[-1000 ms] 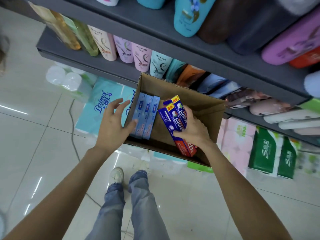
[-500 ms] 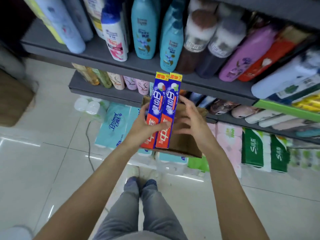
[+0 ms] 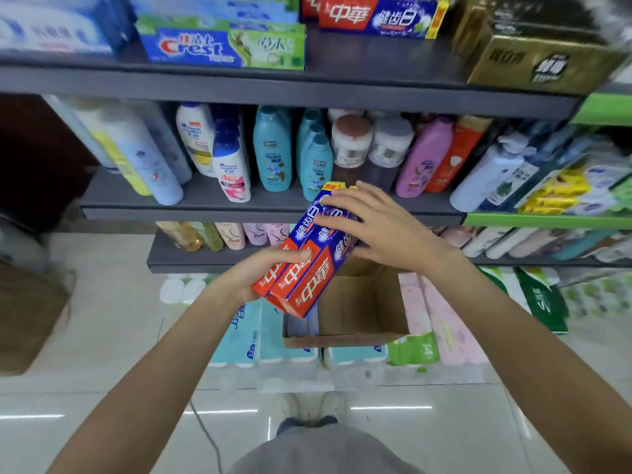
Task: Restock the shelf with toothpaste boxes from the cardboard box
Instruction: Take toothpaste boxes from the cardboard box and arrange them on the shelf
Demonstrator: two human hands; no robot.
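— What are the hands doing right now?

— The left hand (image 3: 270, 275) is gripping the red end of two toothpaste boxes (image 3: 309, 254), thumb curled over the top face, holding them tilted in the air in front of the shampoo shelf (image 3: 273, 208). The right hand (image 3: 376, 224) is lying flat across their blue end, fingers straight and spread.

— Anything you're struggling to see?

— The right palm is covering part of the blue print, and the left fingers underneath are hidden. Down in the cardboard box (image 3: 345, 338), something bluish is showing along its left wall, too dim to name. The gold packs (image 3: 543, 59) at the top shelf's right end are blurring.

— Any room up there?

— Bare grey board is showing on the top shelf (image 3: 376, 59), between the Crest boxes (image 3: 225, 47) and those gold packs, in front of matching red-and-blue boxes (image 3: 376, 15) at the back edge.
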